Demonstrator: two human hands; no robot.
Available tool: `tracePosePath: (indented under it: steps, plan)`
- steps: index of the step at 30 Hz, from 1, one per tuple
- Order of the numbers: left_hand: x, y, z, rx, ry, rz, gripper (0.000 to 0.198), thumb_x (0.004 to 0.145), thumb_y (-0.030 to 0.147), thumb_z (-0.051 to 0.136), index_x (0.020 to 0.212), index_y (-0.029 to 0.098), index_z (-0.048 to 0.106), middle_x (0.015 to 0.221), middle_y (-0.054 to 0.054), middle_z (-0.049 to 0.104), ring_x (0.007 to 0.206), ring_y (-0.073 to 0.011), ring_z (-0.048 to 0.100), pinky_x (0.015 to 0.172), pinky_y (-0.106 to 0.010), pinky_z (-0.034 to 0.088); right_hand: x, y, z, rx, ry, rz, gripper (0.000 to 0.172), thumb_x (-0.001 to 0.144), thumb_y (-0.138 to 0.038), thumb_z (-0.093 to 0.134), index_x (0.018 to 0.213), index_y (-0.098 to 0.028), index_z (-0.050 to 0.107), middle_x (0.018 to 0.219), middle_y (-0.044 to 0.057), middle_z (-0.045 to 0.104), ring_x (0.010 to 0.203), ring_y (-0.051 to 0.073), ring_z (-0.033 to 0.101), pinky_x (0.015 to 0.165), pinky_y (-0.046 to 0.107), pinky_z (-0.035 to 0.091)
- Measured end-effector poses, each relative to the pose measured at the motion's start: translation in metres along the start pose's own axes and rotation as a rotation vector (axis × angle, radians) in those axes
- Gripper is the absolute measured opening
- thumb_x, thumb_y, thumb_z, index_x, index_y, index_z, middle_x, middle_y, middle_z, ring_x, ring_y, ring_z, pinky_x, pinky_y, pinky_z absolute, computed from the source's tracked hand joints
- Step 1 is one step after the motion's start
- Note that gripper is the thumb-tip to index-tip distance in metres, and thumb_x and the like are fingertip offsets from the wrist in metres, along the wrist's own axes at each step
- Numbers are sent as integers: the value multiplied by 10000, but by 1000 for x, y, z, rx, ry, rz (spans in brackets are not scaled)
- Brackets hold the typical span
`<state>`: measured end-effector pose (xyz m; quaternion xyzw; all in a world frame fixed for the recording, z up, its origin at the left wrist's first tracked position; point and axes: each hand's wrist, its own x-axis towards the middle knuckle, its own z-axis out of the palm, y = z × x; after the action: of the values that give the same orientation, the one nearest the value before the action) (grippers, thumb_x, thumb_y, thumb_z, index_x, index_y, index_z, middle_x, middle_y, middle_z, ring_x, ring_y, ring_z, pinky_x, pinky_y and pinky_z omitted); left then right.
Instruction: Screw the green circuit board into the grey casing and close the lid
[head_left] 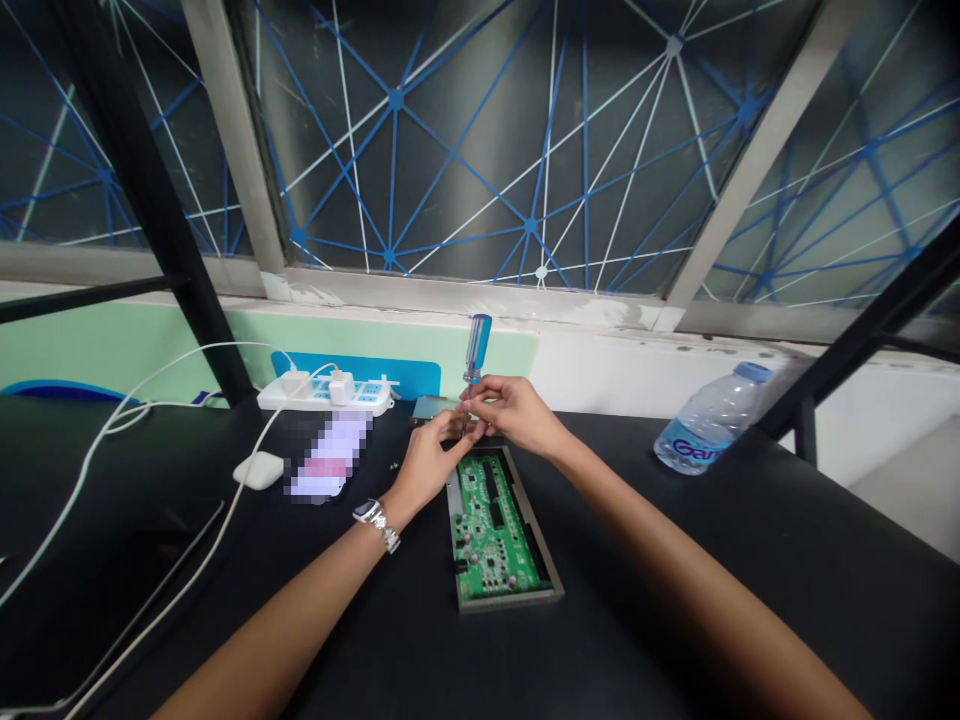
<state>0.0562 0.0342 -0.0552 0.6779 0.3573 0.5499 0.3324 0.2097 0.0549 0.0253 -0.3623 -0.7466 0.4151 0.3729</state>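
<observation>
A screwdriver with a blue and clear handle stands nearly upright above the far end of a green circuit board. My right hand is closed, its fingers pinching the screwdriver's shaft just below the handle. Close against it, my left hand has its thumb and fingertips drawn together around the lower end of the shaft. What those left fingertips pinch is too small and covered to make out, and the screwdriver's tip is hidden. The board lies in a shallow grey metal frame on the black table.
Left of my hands are a phone, a white rounded case and a power strip with plugs and white cables. Tiny metal bits lie beside my left hand. A water bottle stands at the right, near the wall.
</observation>
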Motion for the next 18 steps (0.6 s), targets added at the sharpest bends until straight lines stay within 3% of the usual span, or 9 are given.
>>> tracePosePath:
  steps: [4, 8, 13, 18]
  plan:
    - [-1, -1, 0, -10, 38, -33, 185, 851, 319, 660, 917, 147, 659, 942, -79, 746, 905, -215, 718, 855, -324, 561, -1, 1, 3, -3, 56, -1, 177, 779, -302, 696, 800, -172, 579, 678, -4, 639, 519, 150, 669, 455, 224, 453]
    - [0, -3, -1, -45, 1, -61, 184, 877, 305, 621, 911, 134, 681, 946, -94, 750, 908, -231, 719, 855, -337, 562, 0, 3, 4, -23, 89, -5, 200, 786, -331, 696, 816, -173, 578, 716, 9, 660, 528, 148, 670, 469, 229, 475]
    - [0, -2, -5, -43, -78, -43, 209, 913, 306, 557, 896, 136, 677, 959, -97, 747, 958, -247, 702, 873, -343, 542, -1, -2, -2, 35, -44, 31, 316, 809, -346, 675, 1043, -141, 621, 1137, 121, 670, 624, 137, 695, 492, 237, 522]
    - [1, -1, -6, -2, -107, -24, 208, 923, 303, 534, 896, 146, 668, 961, -88, 740, 964, -233, 697, 887, -330, 529, -1, -3, -3, 69, -110, 33, 306, 851, -349, 625, 1061, -126, 631, 1042, 115, 712, 602, 126, 684, 504, 238, 519]
